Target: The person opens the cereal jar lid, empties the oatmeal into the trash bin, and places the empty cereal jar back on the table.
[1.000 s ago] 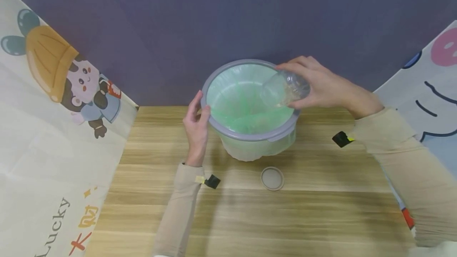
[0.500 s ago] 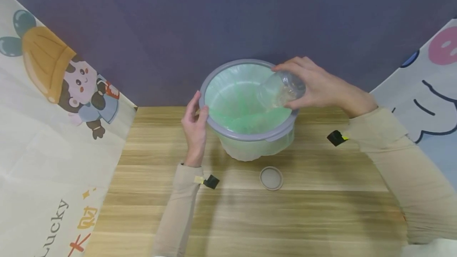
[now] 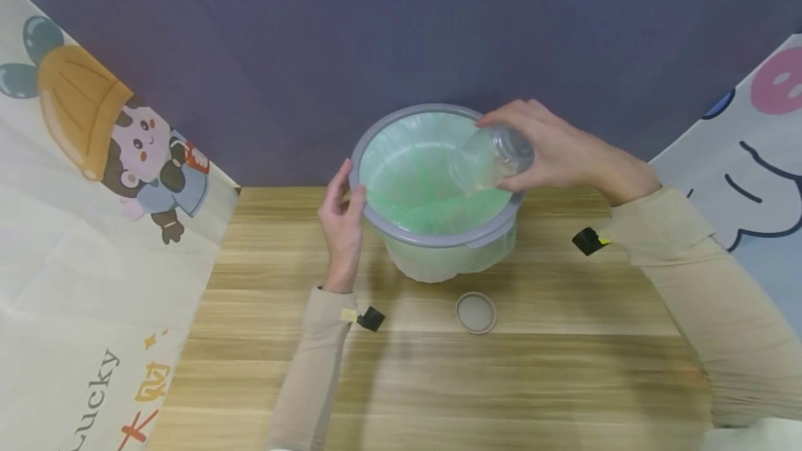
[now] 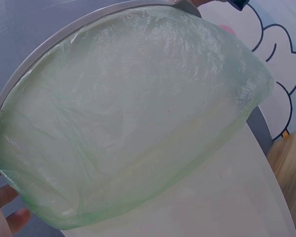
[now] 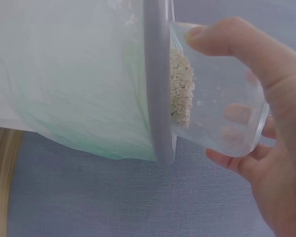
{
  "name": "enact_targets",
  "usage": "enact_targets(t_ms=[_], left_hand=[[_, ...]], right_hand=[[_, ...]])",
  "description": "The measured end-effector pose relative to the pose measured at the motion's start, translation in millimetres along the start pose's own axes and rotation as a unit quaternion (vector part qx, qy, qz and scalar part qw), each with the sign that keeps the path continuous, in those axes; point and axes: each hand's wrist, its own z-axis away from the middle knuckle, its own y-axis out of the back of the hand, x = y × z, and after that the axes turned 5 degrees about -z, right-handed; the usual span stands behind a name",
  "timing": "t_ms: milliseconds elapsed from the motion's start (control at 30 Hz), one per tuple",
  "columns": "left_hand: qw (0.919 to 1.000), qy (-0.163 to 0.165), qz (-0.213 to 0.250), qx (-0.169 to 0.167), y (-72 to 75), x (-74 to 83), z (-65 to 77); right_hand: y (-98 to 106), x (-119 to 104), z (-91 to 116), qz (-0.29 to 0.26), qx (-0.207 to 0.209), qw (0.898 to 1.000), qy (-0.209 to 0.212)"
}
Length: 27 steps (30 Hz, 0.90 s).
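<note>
A trash bin with a grey rim and a thin green bag lining stands near the back of the table. My left hand grips its rim on the left, thumb on the near side; in the left wrist view only part of that hand shows at the edge. On the right, my right hand holds a clear plastic jar, tipped mouth-down over the bin's opening. Pale, oat-like flakes lie inside the jar toward its mouth, which the rim hides in the right wrist view.
A small round lid lies on the wooden table in front of the bin. Behind rises a dark blue wall panel. Printed cartoon panels flank the table on both sides.
The jar has shifted slightly left with my right hand, staying tipped over the bin. Fewer flakes show inside it than a second ago. My left hand keeps its place on the rim.
</note>
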Motion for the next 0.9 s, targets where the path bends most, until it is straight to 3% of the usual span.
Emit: enact_targets(t_ms=[900], left_hand=[[0.9998, 0.011, -0.018, 0.003, 0.2, 1.0, 0.1]], right_hand=[[4.4, -10.3, -3.7, -0.003, -0.039, 0.998, -0.054]])
